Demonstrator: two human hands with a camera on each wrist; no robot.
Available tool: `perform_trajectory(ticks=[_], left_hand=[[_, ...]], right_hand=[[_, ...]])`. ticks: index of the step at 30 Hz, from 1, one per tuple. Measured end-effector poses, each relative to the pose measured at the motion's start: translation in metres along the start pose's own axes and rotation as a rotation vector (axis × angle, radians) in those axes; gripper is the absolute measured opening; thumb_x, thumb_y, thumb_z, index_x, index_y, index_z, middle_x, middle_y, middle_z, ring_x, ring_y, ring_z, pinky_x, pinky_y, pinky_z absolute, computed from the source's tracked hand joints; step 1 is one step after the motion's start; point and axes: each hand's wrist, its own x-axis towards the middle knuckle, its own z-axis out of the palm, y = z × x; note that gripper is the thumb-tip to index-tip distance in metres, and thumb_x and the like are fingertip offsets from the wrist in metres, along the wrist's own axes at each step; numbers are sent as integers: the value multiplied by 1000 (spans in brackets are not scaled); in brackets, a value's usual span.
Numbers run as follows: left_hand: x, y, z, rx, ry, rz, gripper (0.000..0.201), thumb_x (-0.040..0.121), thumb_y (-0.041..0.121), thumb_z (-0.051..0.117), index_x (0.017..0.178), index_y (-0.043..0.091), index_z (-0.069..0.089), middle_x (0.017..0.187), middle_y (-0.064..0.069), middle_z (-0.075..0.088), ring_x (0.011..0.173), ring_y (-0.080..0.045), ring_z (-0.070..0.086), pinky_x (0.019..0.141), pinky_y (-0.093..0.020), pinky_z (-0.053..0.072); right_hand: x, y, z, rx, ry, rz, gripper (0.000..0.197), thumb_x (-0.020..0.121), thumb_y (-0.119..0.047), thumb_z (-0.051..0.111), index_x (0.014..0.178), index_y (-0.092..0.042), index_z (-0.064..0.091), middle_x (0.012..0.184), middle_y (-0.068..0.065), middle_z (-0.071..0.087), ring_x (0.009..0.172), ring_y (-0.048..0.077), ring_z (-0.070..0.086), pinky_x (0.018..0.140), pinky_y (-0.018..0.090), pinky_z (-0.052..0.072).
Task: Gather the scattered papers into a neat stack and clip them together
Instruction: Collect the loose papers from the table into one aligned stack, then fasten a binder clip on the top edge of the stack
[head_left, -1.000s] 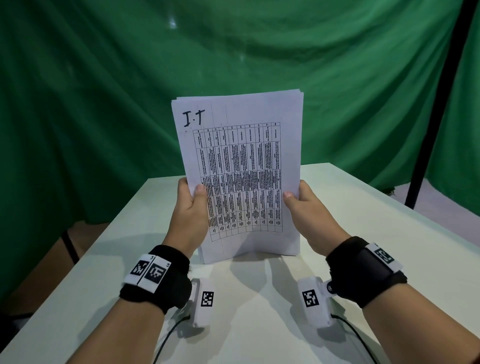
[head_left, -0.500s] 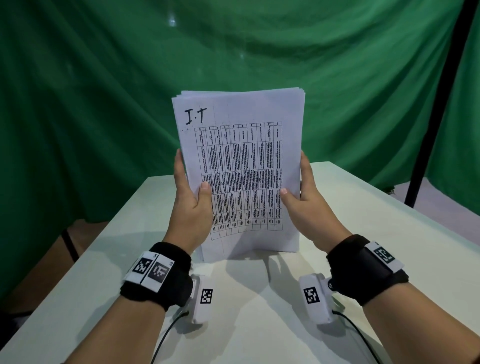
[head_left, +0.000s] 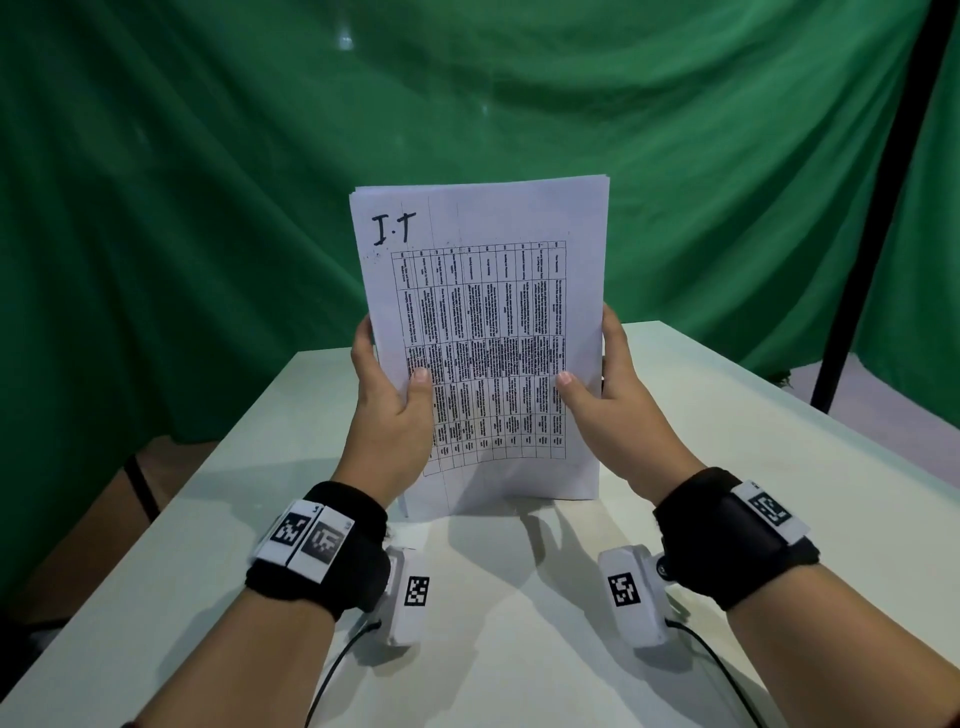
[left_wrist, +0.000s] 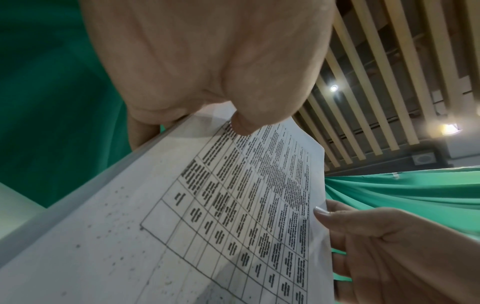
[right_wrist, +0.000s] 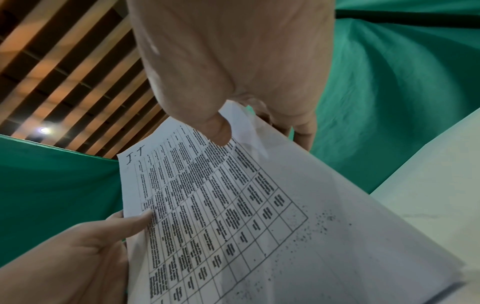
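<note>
Left hand (head_left: 390, 410) pinches left edge of paper stack (head_left: 485, 332), thumb in front; stack upright between hands, bottom edge on table (head_left: 727, 441); right hand (head_left: 605, 410) pinches right edge likewise; sheets look light, floppy, slippery; best gripped mid-edge; clip not visible.

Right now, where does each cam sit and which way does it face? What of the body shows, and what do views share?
Head: on the head, facing forward and down at the papers stood on the table; both forearms, left hand and right hand show.
Left wrist: under the left hand, facing up along it; right hand opposite.
Right wrist: under the right hand, facing up; left hand opposite.
Shared: all three show the papers; both wrist views show the ceiling slats.
</note>
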Motion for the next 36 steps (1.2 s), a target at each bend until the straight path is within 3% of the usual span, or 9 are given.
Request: perform_trajectory(ticks=[4, 7, 10, 14, 20, 25, 27, 33, 36], left_hand=[[1, 0, 2, -48, 19, -36, 67, 113, 16, 41, 163, 36, 0, 136, 13, 59, 114, 7, 56, 101, -26, 47], [4, -1, 0, -89, 34, -109, 40, 113, 22, 42, 150, 31, 26, 116, 22, 61, 99, 5, 59, 93, -19, 53], [9, -9, -7, -126, -8, -176, 26, 111, 32, 48, 137, 37, 46, 129, 17, 66, 122, -8, 63, 118, -44, 44], [10, -14, -18, -187, -83, -222, 26, 109, 34, 53, 135, 33, 52, 131, 10, 72, 125, -15, 67, 116, -52, 45], [7, 5, -27, -104, -44, -135, 18, 107, 30, 59, 117, 26, 72, 110, 4, 82, 103, -20, 78, 98, -48, 60], [21, 31, -65, -13, 110, 36, 13, 105, 36, 63, 95, 36, 71, 89, 22, 79, 83, 2, 73, 77, -28, 58], [26, 36, -85, -6, 202, 55, 15, 104, 32, 65, 91, 33, 71, 82, 26, 78, 72, 6, 70, 73, -28, 59], [26, 26, -121, -26, 289, -33, 15, 102, 37, 63, 98, 43, 76, 112, 5, 80, 111, -22, 75, 102, -54, 56], [26, 20, -118, 18, 251, -66, 16, 105, 35, 60, 96, 37, 73, 115, 0, 78, 112, -22, 72, 96, -43, 57]], right_hand=[[3, 3, 3, -9, 13, 28, 80, 99, -36, 51, 161, -55, 5, 168, -11, 39, 150, 15, 45, 125, 48, 35], [5, 7, 2, -10, 6, 70, 73, 98, -31, 43, 162, -48, 12, 165, -4, 45, 147, 18, 48, 123, 45, 38], [5, 8, -1, -23, 29, 104, 41, 110, -12, 33, 148, -27, 35, 136, -3, 65, 121, 11, 63, 98, 33, 52], [6, 6, -4, -30, 81, 131, 23, 110, -7, 35, 125, -19, 49, 118, -5, 68, 112, 18, 65, 86, 28, 52], [11, -4, -11, 55, 91, 120, 29, 107, -1, 44, 118, -23, 59, 121, -4, 73, 116, 20, 69, 106, 46, 55], [25, -32, -9, 167, 17, 38, 14, 108, -4, 50, 110, -15, 59, 112, 19, 76, 91, 25, 73, 86, 48, 61], [35, -38, -5, 87, -18, 39, 10, 107, -10, 54, 112, -18, 59, 101, 14, 74, 85, 19, 71, 79, 42, 59], [72, -9, 4, -361, -202, 201, 13, 102, -23, 56, 108, -16, 67, 101, 6, 74, 84, 20, 66, 71, 32, 54], [89, 23, 23, -611, -305, 196, 12, 102, -23, 56, 103, -19, 68, 95, -1, 70, 78, 18, 61, 65, 24, 45]])
